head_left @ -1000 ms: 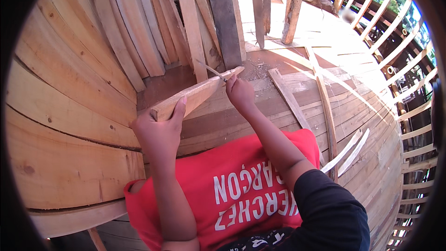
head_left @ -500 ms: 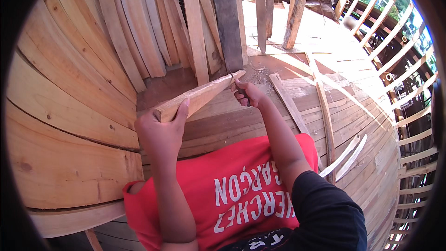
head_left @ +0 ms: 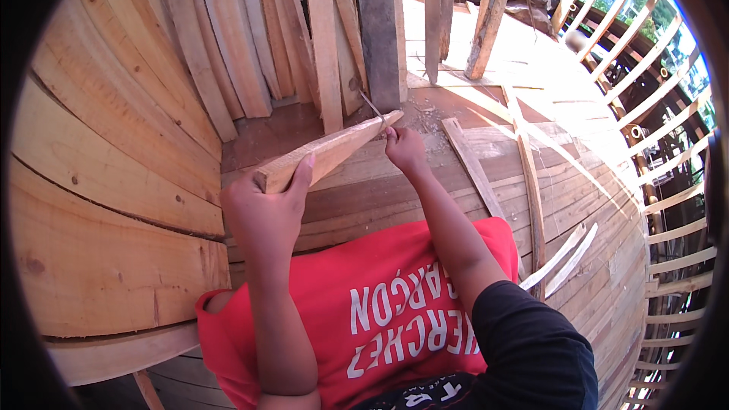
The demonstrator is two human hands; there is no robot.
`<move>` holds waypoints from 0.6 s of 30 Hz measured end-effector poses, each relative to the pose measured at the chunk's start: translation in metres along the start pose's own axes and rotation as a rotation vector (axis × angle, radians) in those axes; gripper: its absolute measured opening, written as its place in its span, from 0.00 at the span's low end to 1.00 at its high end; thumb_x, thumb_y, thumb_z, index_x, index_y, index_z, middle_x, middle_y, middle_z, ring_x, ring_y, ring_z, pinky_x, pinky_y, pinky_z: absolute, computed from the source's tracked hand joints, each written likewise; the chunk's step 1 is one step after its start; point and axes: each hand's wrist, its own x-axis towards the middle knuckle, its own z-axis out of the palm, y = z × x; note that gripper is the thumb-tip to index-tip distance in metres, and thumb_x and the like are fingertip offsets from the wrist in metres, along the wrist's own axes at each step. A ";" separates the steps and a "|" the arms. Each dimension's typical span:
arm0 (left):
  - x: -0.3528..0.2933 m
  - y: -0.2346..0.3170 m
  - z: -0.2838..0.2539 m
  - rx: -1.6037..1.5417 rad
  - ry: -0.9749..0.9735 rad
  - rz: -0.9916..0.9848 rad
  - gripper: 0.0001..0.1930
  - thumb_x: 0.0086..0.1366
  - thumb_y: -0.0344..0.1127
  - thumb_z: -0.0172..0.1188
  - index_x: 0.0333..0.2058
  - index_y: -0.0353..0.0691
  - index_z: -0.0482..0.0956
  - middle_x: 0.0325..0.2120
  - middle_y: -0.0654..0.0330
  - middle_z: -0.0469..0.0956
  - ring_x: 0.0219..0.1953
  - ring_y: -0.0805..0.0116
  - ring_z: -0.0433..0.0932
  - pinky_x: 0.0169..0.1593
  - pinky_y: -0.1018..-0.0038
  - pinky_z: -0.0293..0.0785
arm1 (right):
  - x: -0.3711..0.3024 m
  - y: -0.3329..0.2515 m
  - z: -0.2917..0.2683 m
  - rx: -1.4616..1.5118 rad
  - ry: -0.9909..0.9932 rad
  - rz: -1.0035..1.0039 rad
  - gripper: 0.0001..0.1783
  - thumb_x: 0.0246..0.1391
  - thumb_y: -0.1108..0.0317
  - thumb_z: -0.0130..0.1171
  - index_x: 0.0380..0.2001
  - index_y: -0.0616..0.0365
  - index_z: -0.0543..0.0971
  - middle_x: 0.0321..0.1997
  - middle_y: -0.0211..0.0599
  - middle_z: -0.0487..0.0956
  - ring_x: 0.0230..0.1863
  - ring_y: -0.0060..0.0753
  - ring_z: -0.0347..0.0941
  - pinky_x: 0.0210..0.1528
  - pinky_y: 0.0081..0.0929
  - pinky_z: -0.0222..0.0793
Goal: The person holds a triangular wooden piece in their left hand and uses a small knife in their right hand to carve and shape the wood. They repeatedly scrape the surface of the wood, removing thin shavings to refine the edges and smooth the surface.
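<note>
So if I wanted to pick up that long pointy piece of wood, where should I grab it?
Probably the thick, blunt end of the wood wedge, coming from the near, lower-left side, where the left hand grips it. That end is wide and squared, so the fingers can wrap it. The far end thins to a point, where the right hand works, so it gives less to hold.

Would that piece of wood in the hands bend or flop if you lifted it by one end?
Probably not. The piece of wood looks thick and stays straight though the left hand grips only its near end. It tapers toward the right hand, so the thin tip might chip or split more easily. Its flat faces suggest it would not roll.
</note>
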 end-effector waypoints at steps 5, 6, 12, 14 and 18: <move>0.002 0.007 -0.005 0.012 -0.079 -0.107 0.20 0.51 0.41 0.74 0.24 0.25 0.80 0.18 0.56 0.80 0.22 0.75 0.76 0.30 0.72 0.73 | -0.002 -0.019 -0.015 -0.222 0.016 0.070 0.22 0.60 0.52 0.48 0.29 0.59 0.82 0.25 0.55 0.79 0.32 0.63 0.76 0.37 0.52 0.70; 0.002 0.007 -0.004 0.010 -0.055 -0.069 0.20 0.51 0.41 0.74 0.23 0.26 0.80 0.17 0.55 0.79 0.20 0.74 0.75 0.28 0.71 0.72 | 0.000 -0.022 -0.020 -0.312 -0.008 0.108 0.22 0.60 0.51 0.48 0.30 0.57 0.82 0.26 0.54 0.80 0.33 0.62 0.77 0.39 0.52 0.70; 0.000 0.008 -0.001 0.051 -0.011 -0.033 0.19 0.51 0.41 0.74 0.22 0.27 0.79 0.13 0.54 0.76 0.14 0.72 0.72 0.24 0.70 0.69 | 0.015 -0.011 -0.003 0.157 -0.159 0.200 0.31 0.64 0.46 0.39 0.26 0.63 0.79 0.30 0.62 0.78 0.39 0.61 0.76 0.41 0.52 0.67; 0.000 0.005 -0.001 0.018 0.015 -0.008 0.19 0.51 0.41 0.74 0.22 0.27 0.80 0.12 0.55 0.76 0.14 0.72 0.71 0.23 0.70 0.69 | 0.017 -0.026 0.000 0.162 -0.178 0.184 0.33 0.65 0.46 0.36 0.27 0.66 0.78 0.32 0.64 0.78 0.41 0.63 0.75 0.45 0.53 0.66; -0.001 0.000 0.000 0.015 -0.034 -0.008 0.19 0.51 0.42 0.73 0.24 0.28 0.81 0.13 0.55 0.76 0.14 0.72 0.71 0.22 0.70 0.68 | 0.006 -0.034 0.001 -0.029 -0.025 0.140 0.33 0.65 0.49 0.33 0.30 0.70 0.77 0.37 0.67 0.77 0.44 0.66 0.75 0.51 0.55 0.65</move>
